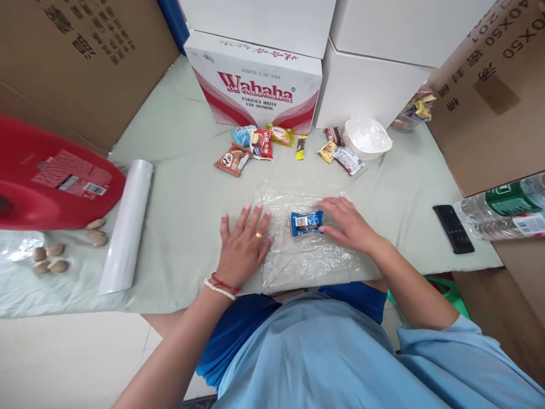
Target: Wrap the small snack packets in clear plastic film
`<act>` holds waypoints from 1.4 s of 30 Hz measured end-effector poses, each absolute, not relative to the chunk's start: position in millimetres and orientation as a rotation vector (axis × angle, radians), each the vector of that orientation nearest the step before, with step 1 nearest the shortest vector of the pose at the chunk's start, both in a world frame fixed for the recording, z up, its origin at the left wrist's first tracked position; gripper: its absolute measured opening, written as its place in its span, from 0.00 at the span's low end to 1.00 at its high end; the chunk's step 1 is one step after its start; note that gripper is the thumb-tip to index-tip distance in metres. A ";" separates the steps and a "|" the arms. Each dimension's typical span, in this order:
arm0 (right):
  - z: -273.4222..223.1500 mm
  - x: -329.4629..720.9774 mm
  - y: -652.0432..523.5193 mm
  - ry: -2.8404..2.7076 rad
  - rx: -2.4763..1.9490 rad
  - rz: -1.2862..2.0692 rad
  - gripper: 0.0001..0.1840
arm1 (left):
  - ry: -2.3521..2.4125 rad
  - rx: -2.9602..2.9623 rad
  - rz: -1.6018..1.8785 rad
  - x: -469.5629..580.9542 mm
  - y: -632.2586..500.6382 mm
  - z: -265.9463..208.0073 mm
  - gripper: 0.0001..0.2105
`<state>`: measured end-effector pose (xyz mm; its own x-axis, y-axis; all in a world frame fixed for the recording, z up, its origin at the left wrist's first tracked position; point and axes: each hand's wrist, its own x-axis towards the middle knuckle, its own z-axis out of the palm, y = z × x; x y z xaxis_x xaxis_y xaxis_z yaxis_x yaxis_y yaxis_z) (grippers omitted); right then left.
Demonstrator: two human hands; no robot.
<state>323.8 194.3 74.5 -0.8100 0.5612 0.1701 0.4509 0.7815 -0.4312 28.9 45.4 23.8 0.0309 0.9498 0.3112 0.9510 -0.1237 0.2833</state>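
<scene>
With the left hand (243,247) and right hand (351,228) spread, gripping nothing, the step looks like smoothing clear plastic film (302,264) under the blue snack packet (306,223), next seemingly needing an edge pinched

Left hand (242,249) palm down, fingers (243,220) spread, left of centre; right hand (349,224) right of centre, thumb (332,232) and fingers apart; 2 forearms (183,341) slanting inward

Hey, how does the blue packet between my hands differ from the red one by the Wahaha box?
The blue packet lies on clear plastic film; the red packet sits beside a brown packet. The blue packet shows a barcode; the red packet shows a food picture. Both are printed wrappers.
</scene>
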 end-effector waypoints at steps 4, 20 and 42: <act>83.8 372.5 164.4 -2.575 -0.694 0.703 0.09 | -1.667 -2.768 -0.888 14.9 12.2 32.5 0.27; 57.5 405.0 135.4 -2.513 -0.724 0.940 0.05 | -1.833 -2.928 -0.770 6.3 -16.3 20.1 0.08; 95.3 374.1 205.0 -2.274 -1.042 1.210 0.18 | -2.615 -2.383 -1.314 6.5 37.9 46.7 0.16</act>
